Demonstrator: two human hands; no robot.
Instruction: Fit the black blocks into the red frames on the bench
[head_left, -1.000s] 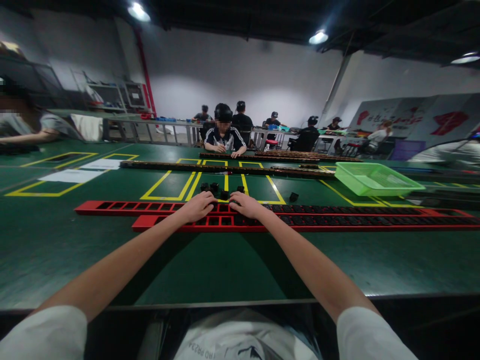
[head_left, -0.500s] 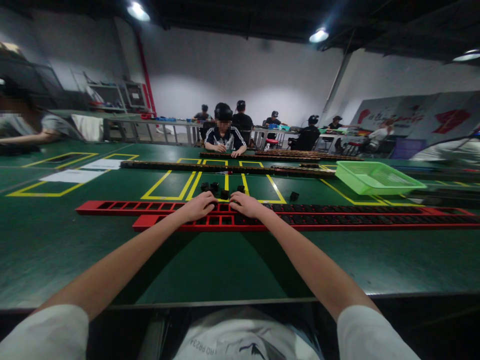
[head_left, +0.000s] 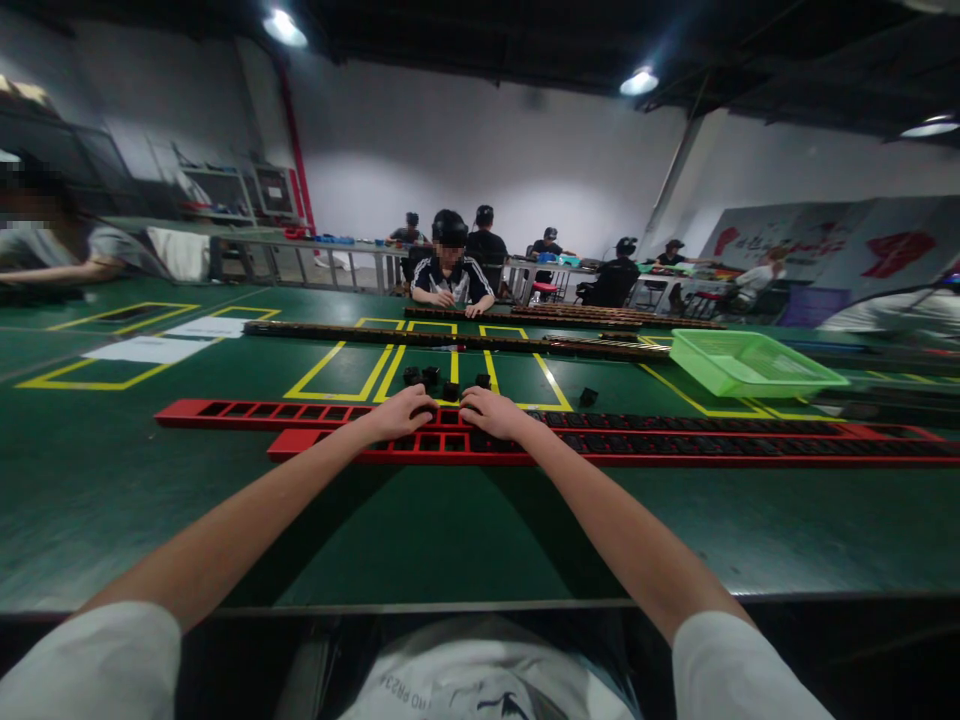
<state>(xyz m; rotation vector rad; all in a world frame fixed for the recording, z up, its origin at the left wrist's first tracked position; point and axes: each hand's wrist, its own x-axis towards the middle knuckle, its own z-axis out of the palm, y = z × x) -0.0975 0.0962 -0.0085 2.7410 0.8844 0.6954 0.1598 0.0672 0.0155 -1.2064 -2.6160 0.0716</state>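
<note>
Two long red slotted frames lie parallel across the green table: a farther red frame (head_left: 255, 413) and a nearer red frame (head_left: 300, 446). Many slots to the right hold black square pieces (head_left: 660, 444), while the left-end slots are bare. My left hand (head_left: 401, 413) rests at the farther frame, fingers curled and tips pointing right. Facing it a short gap away, my right hand (head_left: 495, 412) is curled over the same frame, just beside the filled stretch. Whatever is under the fingertips is too small and hidden to name. Loose black blocks (head_left: 450, 391) sit just beyond my hands.
A green plastic basket (head_left: 757, 385) stands at the right. One more black block (head_left: 589, 397) lies apart. Long dark strips (head_left: 465, 342) cross the table farther back, near white papers (head_left: 150, 348). A co-worker (head_left: 450, 270) sits opposite; other people are behind and left.
The view has shifted slightly. Both hands stay at nearly the same place on the farther red frame, with no clear change in their grip.
</note>
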